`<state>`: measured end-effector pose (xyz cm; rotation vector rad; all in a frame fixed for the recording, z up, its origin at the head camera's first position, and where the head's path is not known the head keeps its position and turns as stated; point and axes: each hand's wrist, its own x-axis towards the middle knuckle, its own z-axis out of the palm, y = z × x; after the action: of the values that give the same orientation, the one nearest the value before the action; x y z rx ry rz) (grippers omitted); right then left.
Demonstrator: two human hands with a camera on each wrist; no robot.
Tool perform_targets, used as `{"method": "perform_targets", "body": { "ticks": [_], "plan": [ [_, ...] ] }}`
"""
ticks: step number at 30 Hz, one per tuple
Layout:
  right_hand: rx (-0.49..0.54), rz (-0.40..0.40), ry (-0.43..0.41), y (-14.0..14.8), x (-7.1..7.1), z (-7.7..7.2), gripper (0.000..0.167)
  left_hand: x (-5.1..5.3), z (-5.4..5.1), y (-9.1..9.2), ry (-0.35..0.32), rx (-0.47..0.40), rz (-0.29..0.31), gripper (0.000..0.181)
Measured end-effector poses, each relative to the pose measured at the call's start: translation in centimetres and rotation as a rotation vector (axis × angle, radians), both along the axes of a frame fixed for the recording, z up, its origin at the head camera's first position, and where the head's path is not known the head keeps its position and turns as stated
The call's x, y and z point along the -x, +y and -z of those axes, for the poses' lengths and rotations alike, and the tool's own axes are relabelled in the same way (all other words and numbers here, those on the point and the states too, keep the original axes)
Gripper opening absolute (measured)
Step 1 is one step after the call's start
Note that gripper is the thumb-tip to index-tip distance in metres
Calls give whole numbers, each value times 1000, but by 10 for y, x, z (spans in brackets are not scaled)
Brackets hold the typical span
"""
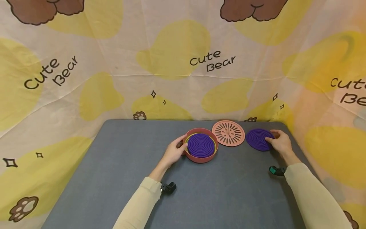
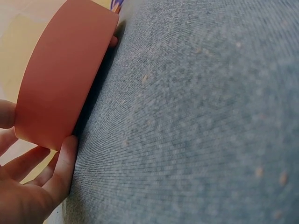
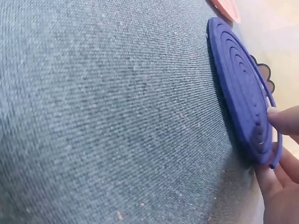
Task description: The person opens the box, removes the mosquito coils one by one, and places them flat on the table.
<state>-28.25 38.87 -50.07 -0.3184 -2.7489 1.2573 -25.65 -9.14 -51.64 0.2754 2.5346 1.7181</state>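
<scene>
My left hand (image 1: 174, 152) grips the left side of a round red-pink box (image 1: 201, 160), its thumb over the rim. In the left wrist view, the fingers (image 2: 65, 172) lie against the wall of the box. Inside the box is a purple mosquito coil (image 1: 201, 145), with a yellow edge showing around it. Farther right, my right hand (image 1: 281, 144) pinches the right edge of another purple mosquito coil (image 1: 259, 140). In the right wrist view, a thin outer strand of this coil (image 3: 240, 93) stands a little apart near the thumb.
A pink slotted round lid (image 1: 228, 133) lies between the box and the right-hand coil, close to the back edge of the grey table (image 1: 228, 190). Behind the table hangs a printed cloth (image 1: 171, 47), which also runs along both sides.
</scene>
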Motion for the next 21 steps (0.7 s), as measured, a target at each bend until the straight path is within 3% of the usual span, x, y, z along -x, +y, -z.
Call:
{"method": "perform_targets", "body": {
  "ticks": [8,21],
  "plan": [
    [-25,-27,54,-2,-9,-9,50,0,-1,1,-9,-15,11,49],
    [-37,-83,210,-29,-16,-48,45,1,0,1,-11,-11,5,48]
  ]
}}
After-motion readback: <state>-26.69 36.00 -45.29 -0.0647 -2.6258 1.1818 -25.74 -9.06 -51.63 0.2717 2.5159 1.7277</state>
